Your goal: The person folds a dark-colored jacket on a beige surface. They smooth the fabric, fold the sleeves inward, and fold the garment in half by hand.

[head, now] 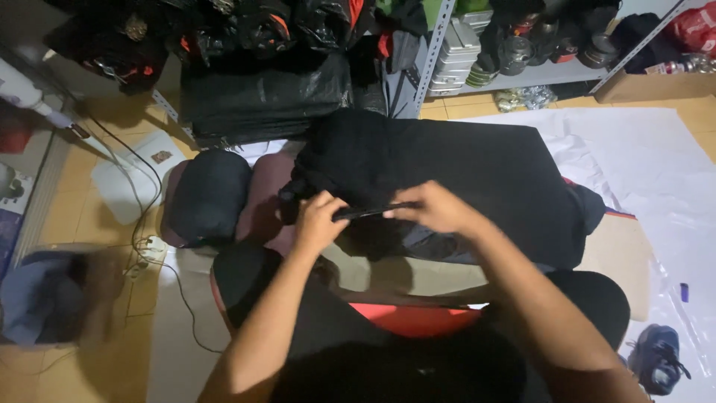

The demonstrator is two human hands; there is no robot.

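You are gripping a narrow black strap (371, 213) with both hands — your left hand (319, 220) is pinching 1 end, your right hand (432, 207) is closing its fingers on the other. The strap is lying across the large black bag (462, 172) resting just beyond your knees.

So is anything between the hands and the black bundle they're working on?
Nothing visible. The left hand and right hand both already rest on the black fabric bundle, pinching a dark strap between them.
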